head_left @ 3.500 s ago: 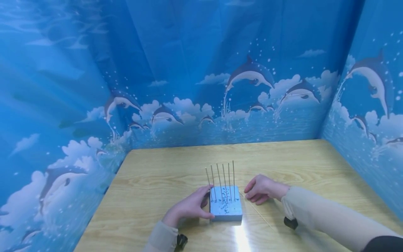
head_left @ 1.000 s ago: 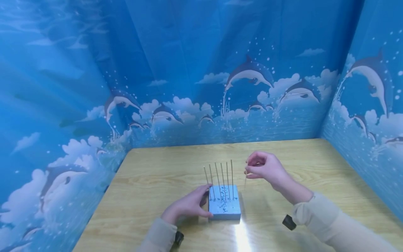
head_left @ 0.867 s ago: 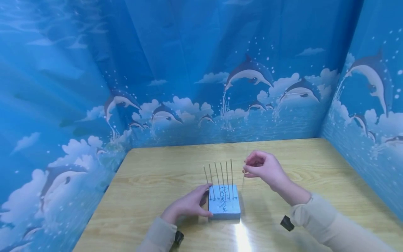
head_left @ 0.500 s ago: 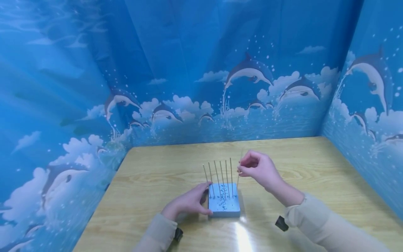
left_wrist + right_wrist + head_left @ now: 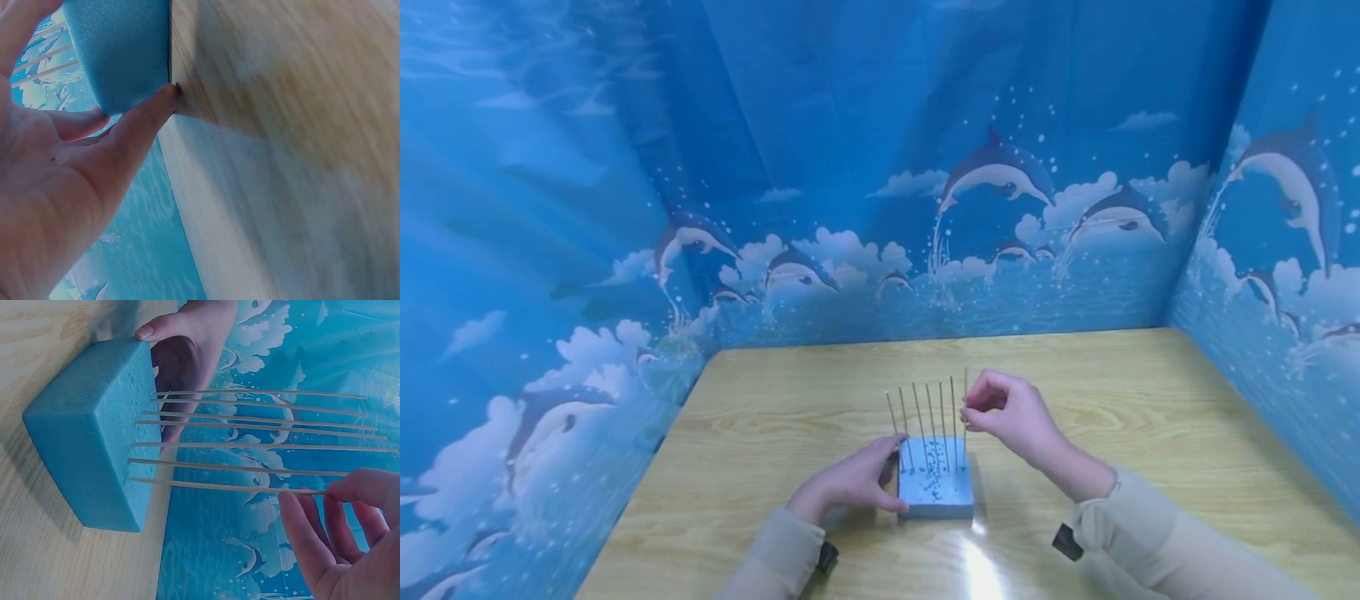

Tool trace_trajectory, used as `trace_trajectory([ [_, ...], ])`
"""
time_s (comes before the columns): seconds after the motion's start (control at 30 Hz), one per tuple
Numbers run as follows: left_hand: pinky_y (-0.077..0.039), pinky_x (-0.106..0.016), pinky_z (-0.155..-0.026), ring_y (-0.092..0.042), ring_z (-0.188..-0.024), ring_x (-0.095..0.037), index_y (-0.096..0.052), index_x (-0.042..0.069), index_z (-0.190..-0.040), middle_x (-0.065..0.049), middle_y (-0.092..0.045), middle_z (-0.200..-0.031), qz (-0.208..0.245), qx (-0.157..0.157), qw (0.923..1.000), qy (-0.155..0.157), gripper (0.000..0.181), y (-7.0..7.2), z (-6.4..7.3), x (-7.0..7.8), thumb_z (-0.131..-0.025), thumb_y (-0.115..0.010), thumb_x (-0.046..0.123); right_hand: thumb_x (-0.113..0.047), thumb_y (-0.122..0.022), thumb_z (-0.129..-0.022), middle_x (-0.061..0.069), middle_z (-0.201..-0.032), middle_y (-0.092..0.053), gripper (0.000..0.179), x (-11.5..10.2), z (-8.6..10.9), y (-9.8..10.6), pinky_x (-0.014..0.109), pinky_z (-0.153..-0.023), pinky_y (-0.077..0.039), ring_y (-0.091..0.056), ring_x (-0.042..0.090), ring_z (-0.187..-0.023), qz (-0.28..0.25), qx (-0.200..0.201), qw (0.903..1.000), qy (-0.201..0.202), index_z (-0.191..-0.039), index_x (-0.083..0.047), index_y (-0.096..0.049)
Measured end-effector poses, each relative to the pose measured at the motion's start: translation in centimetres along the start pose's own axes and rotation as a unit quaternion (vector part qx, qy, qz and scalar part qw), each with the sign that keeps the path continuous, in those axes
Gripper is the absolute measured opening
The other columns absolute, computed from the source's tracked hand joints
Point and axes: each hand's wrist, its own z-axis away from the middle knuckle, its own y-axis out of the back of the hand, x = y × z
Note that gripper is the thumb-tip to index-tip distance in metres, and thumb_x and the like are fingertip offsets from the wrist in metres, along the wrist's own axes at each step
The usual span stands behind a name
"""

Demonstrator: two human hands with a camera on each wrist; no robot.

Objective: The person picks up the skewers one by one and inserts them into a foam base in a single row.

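Note:
A blue foam block (image 5: 951, 511) lies on the table, its top pitted with small holes. Several thin wooden skewers (image 5: 269, 447) stand in a row across it, the leftmost leaning. My left hand (image 5: 853, 483) holds the block by its left side, thumb at the near corner and fingers at the far one; the left wrist view shows the thumb low on the foam (image 5: 125, 56). Between thumb and fingers, my right hand (image 5: 1018, 417) pinches another skewer (image 5: 231, 487) near its upper part. That skewer is upright at the right end of the row, its lower tip at the block's top.
The wood-grain table (image 5: 760, 417) extends around the block on all sides. Blue sheets with printed dolphins (image 5: 996, 171) rise behind the table and along its left and right sides. A bright glare spot (image 5: 981, 567) shows on the tabletop in front of the block.
My right hand has picked the skewer up from the table right of the block, raised it upright and brought it left to the block's top. The left hand has stayed on the block.

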Motion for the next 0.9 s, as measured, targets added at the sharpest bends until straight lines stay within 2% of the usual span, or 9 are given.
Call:
trace_trajectory([
  [0.5, -0.034, -0.043, -0.12, -0.035, -0.145, -0.027, -0.022, 0.008, -0.157, -0.011, -0.032, -0.16, 0.0, 0.007, 1.0, 0.0, 0.112, 0.1, 0.0, 0.2, -0.07, -0.086, 0.038, 0.002, -0.072, -0.083, 0.011, -0.092, -0.07, 0.012, 0.4, 0.0, -0.4, 0.027, -0.07, -0.064, -0.069, 0.021, -0.084, 0.015, 0.003, 0.9999, -0.006, -0.092, -0.002, -0.065],
  [0.9, -0.039, -0.044, -0.117, -0.038, -0.144, -0.027, -0.023, 0.009, -0.156, -0.012, -0.033, -0.159, 0.006, 0.009, 0.9999, 0.009, 0.112, -0.3, -0.2, 0.1, -0.069, -0.087, 0.035, 0.003, -0.071, -0.082, 0.008, -0.089, -0.07, 0.013, 1.0, 0.0, -0.7, 0.027, -0.071, -0.063, -0.069, 0.018, -0.082, 0.031, 0.009, 0.9991, -0.028, -0.092, -0.003, -0.065],
])
